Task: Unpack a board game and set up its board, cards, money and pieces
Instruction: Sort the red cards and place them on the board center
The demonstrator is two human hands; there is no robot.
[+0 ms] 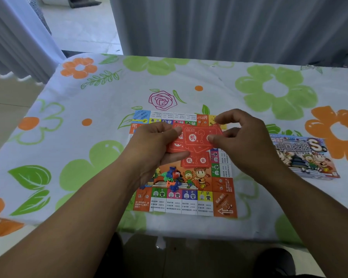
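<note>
Above the board (186, 199), your left hand (153, 145) gripped a fan of red cards (174, 148), thumb pressed on top. Your right hand (242, 137) pinched the top card (198, 136) at its right edge, fingers (229, 117) curled. A single red card (196, 160) lay on the board's middle, on the side of the held ones nearer you. Coloured plastic pieces (172, 176) sat heaped on the board's picture, left of its cartoon figures. The board lay flat on the flower-print counter (88, 93); the game box (306, 156) rested to the board's right, apart from it.
</note>
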